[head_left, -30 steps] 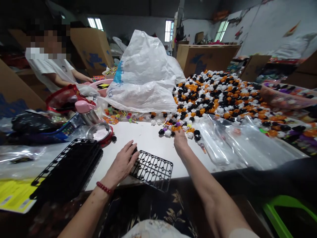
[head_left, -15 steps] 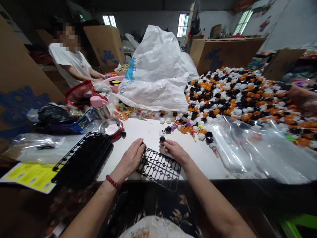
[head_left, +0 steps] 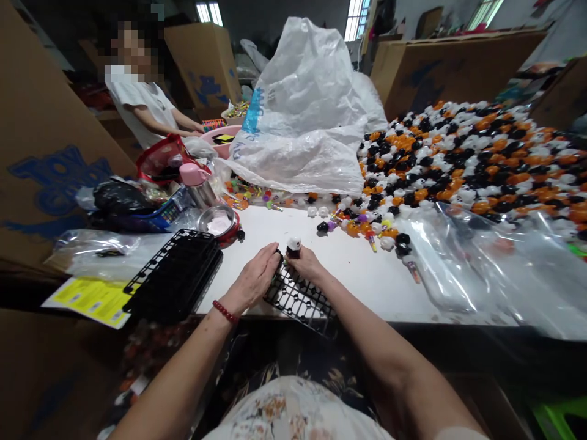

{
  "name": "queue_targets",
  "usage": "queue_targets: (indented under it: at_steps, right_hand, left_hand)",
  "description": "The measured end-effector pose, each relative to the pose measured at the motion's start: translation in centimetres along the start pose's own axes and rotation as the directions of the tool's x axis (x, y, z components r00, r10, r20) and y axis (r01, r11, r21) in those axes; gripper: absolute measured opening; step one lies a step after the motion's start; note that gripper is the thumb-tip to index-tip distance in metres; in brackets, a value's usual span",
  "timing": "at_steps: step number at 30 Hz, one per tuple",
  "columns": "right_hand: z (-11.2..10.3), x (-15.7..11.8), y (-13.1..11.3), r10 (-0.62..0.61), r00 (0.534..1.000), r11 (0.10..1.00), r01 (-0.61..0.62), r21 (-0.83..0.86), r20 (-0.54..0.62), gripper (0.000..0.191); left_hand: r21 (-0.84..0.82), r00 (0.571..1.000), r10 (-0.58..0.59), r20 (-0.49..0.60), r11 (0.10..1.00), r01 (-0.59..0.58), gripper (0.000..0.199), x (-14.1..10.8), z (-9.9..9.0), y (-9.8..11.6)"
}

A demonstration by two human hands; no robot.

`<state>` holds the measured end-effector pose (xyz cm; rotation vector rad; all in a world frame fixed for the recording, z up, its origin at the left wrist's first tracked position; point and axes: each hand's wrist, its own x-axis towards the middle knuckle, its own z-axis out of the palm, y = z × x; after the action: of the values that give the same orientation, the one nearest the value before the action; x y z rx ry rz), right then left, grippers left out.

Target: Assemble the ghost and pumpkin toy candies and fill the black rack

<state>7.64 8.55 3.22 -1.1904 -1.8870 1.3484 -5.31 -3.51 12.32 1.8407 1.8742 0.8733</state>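
Observation:
A black plastic grid tray (head_left: 300,299) lies at the table's front edge, slanting down to the right. My left hand (head_left: 257,275), with a red bead bracelet at its wrist, is closed on the tray's left end. Small dark and green bits show by its fingertips, partly hidden. In my right hand (head_left: 306,267) is a small toy figure (head_left: 293,245) with a white, dark-eyed head and a black part below. That hand is closed on the toy, just above the tray's far left corner. The toy's lower end is hidden by my fingers.
Stacked black trays (head_left: 177,275) stand left, beside yellow printed sheets (head_left: 89,299). A metal bowl (head_left: 219,223) and a pink-lidded flask (head_left: 199,183) are behind them. A heap of orange, black and white toys (head_left: 458,159) and clear bags (head_left: 449,275) fill the right. A co-worker (head_left: 142,104) stands back left.
My right hand has brought the toy left and closer to my left hand, over the tray. My left hand keeps its place at the tray's end. The view has shifted slightly.

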Motion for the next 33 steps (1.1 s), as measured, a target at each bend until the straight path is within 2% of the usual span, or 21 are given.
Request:
queue_targets:
  at_steps: [2,5,9,12,15,18,20,22,24,26,27,28,30,33]
  right_hand:
    - [-0.1,0.0,-0.3,-0.031,0.999,0.994,0.032,-0.103,0.016,0.01]
    - [-0.4,-0.1,-0.7,-0.153,0.987,0.962,0.162,-0.22,0.057,0.012]
    - [-0.3,-0.2,-1.1,-0.268,0.957,0.914,0.288,-0.287,0.107,0.016]
    - [0.0,-0.2,-1.4,-0.288,0.947,0.892,0.319,-0.319,0.142,0.017]
    - [0.4,-0.2,-1.5,-0.249,0.956,0.89,0.289,-0.351,0.157,0.014]
    - [0.0,-0.1,-0.8,-0.241,0.956,0.893,0.285,-0.349,0.164,0.01]
    - [-1.6,-0.4,0.3,-0.261,0.959,0.899,0.283,-0.333,0.11,0.02]
    - [-4.5,-0.9,1.7,-0.275,0.961,0.905,0.25,-0.344,-0.022,0.031]
    - [-8.4,-1.4,3.2,-0.242,0.945,0.894,0.13,-0.43,-0.219,0.03]
    - [-12.5,-1.7,4.7,-0.164,0.88,0.832,-0.119,-0.541,-0.446,0.027]
    - [-14.3,-1.7,5.3,-0.147,0.853,0.816,-0.182,-0.549,-0.501,0.027]
    - [-15.8,-1.7,5.9,-0.131,0.836,0.802,-0.227,-0.553,-0.533,0.025]
    - [-17.7,-1.7,6.7,-0.118,0.834,0.803,-0.239,-0.546,-0.539,0.019]
    - [-17.9,-2.2,7.2,-0.157,0.862,0.835,-0.145,-0.531,-0.483,0.014]
  left_hand:
    - [0.004,1.0,0.009,-0.004,1.0,-0.009,0.059,0.0,0.2,-0.1]
    - [-0.001,1.0,0.022,-0.006,1.0,-0.022,0.057,0.0,0.4,-0.3]
    - [0.002,0.999,0.027,-0.025,1.0,-0.027,0.056,0.2,0.6,-0.4]
    - [-0.008,1.0,0.013,-0.019,1.0,-0.013,0.059,0.4,0.8,-0.5]
    - [0.0,1.0,-0.01,-0.014,1.0,0.01,0.062,0.7,0.8,-0.8]
    - [0.062,0.996,0.035,-0.087,0.998,-0.03,0.061,0.5,0.1,-0.4]
    - [0.136,0.973,0.154,-0.174,0.982,-0.131,0.055,-0.5,-0.5,0.4]
    - [0.201,0.935,0.29,-0.204,0.947,-0.25,0.048,-2.1,-0.9,1.5]
    - [0.218,0.907,0.401,-0.124,0.903,-0.37,0.049,-4.1,-0.3,2.3]
    - [0.235,0.869,0.494,0.022,0.843,-0.485,0.051,-5.9,1.4,2.1]
    - [0.257,0.848,0.525,0.077,0.811,-0.526,0.051,-6.6,2.6,1.5]
    - [0.289,0.835,0.539,0.11,0.787,-0.545,0.049,-7.2,4.0,0.7]
    - [0.37,0.849,0.512,0.133,0.769,-0.522,0.046,-7.9,6.7,-1.4]
    - [0.471,0.9,0.422,0.11,0.776,-0.421,0.048,-8.0,9.7,-4.0]
